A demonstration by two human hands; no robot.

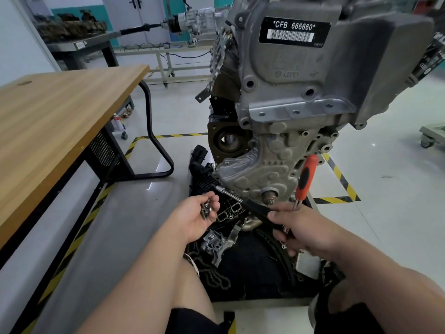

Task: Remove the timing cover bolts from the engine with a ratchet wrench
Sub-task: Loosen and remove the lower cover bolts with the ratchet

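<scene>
Engine: here it is, the grey engine [301, 97] standing upright on the right of the scene, a black label [295, 32] high on it reading "CFB 666660".
Timing cover: the ribbed silver timing cover [272, 165] fills the engine's lower near face, just beyond both hands. Bosses ring its edge, but they are too small to say which carry bolts.
Ratchet wrench: the ratchet wrench [255, 209] lies slanted between the hands. Its black handle is at the right and its chrome shaft runs up and left to the cover's lower left corner.
Right hand: the right hand [305, 227] is clamped on the black handle, fingers and thumb wrapped round it.
Left hand: the left hand [195, 218] is palm up with its fingers curled, cupping loose bolts [206, 209] just left of the chrome shaft.
Shaft stub: a round shaft stub [271, 195] pokes out at the foot of the cover, just beyond the wrench handle.
Orange tool: an orange-and-black handled tool [306, 174] leans on the cover's lower right edge. Its handle is up and its forked metal tip is down, close to the right hand.
Mat: a black mat [252, 273] under the engine holds loose metal parts and a chain [212, 273] near the person's knees.
Table: a wooden table [60, 112] on a black frame takes up the left side.
Floor: yellow-and-black tape [337, 174] marks the pale floor around the engine.
</scene>
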